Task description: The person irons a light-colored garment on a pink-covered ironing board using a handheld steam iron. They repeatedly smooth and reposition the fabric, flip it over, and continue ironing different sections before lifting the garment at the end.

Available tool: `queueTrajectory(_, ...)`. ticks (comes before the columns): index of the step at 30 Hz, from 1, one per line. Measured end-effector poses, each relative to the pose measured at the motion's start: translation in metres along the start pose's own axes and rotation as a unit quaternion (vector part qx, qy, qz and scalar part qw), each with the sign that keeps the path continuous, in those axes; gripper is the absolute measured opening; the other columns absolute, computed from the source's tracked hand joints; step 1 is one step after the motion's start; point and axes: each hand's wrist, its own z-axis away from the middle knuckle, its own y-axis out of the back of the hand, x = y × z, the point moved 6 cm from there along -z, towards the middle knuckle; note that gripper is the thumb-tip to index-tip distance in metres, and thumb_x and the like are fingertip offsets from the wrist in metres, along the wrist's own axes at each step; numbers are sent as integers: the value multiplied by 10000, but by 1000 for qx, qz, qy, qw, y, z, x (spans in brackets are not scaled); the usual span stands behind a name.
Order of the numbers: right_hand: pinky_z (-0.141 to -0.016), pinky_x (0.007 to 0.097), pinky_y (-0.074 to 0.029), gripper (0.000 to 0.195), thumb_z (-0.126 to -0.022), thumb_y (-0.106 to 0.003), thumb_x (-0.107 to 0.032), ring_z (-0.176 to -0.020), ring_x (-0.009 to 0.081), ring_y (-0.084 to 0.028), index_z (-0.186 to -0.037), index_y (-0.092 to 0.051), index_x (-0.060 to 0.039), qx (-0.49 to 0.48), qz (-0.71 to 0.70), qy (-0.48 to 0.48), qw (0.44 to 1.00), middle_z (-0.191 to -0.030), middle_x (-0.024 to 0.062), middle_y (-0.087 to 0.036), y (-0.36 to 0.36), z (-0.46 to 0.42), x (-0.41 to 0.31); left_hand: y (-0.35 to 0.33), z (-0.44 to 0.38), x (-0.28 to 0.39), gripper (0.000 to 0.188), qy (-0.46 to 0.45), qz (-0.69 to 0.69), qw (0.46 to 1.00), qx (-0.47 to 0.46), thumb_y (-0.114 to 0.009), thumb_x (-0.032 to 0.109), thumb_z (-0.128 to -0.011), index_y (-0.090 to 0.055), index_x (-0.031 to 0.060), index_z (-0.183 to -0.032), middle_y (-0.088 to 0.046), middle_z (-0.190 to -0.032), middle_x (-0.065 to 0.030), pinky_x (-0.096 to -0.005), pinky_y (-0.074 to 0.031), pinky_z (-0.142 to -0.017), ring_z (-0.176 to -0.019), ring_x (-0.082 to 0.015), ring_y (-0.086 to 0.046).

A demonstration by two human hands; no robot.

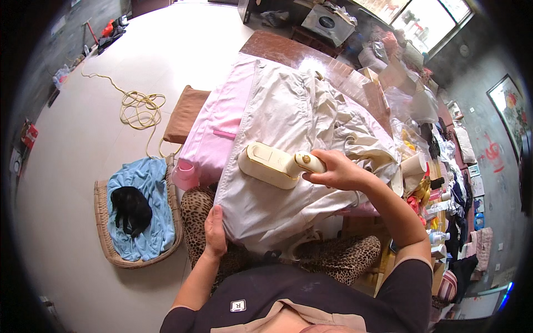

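Note:
A cream handheld garment steamer [268, 164] with gold trim rests flat on a pale off-white garment [275, 108]. My right hand [339, 168] grips its handle from the right. The near left edge of the garment is held by my left hand [215, 233], thumb on top and the other fingers partly hidden beneath. Fairly smooth cloth lies around the steamer, while folds bunch up towards the right. Under the garment a pink cloth [204, 129] covers part of a brown wooden table [275, 45].
On the left, a black animal [132, 210] lies on a blue cloth [160, 183] in a wicker basket [102, 224]. A yellow cord [141, 110] coils on the floor beside a brown cushion [187, 114]. A pink plastic bottle [185, 175] stands by the table's left edge. Bananas [422, 191] and clutter crowd the right.

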Motion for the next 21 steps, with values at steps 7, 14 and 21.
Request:
queueTrajectory(7,-479,250,-453,335,-863,-701,-214,-554,89,-548,-1119,-594,-26,111,-85,-66,988,-750,28,-610,36,-63,64,4,9,9,446,-39,-114,992,48,-400,365,-1062,-617,-15,-1144,-621,-1083,-17,-248,-403,-903,-983,-101,-529)
queueTrajectory(14,-402,271,-429,285,-887,-673,-254,-480,91,-521,-1034,-591,-25,193,-44,-129,972,-655,10,-558,97,-118,100,-3,13,17,470,-39,-120,991,44,-380,360,-1067,-587,-36,-1211,-629,-1140,-56,-270,-420,-937,-1033,-121,-557)
queueTrajectory(21,-424,286,-436,308,-844,-644,-205,-480,118,-538,-1036,-605,32,219,-42,-56,973,-642,42,-569,93,-98,69,14,18,-11,472,133,-13,988,-75,-700,239,-915,-552,-30,-1273,-645,-1152,-51,-280,-455,-937,-1041,-125,-594)
